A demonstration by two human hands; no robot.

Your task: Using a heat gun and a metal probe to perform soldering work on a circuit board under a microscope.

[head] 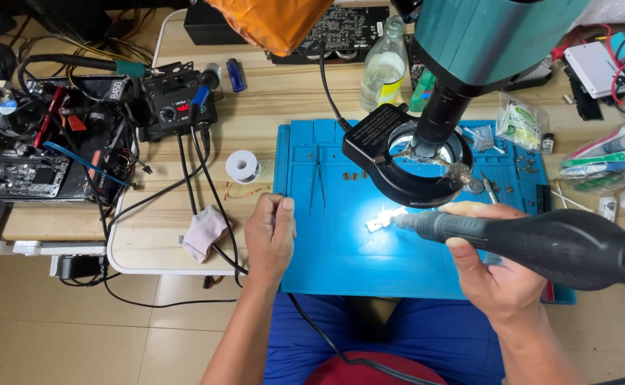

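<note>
We saw the right hand point(494, 267) with its fingers wrapped around a black hot-air handpiece point(540, 242), its nozzle pointing at a small bright part point(378, 222) lit on the blue work mat point(341, 249). The left hand point(270, 235) rested curled shut, holding nothing we could see, on the mat's left edge. A ring light point(398, 178) and microscope point(462, 64) hung above; 1 solder spool point(243, 166) sat on the desk point(148, 242).

Matt black plastic hot-air handle point(540, 242); smooth matt blue rubbery mat point(341, 235); pale wood-grain tabletop point(270, 107); clear glass bottle point(384, 68).
</note>
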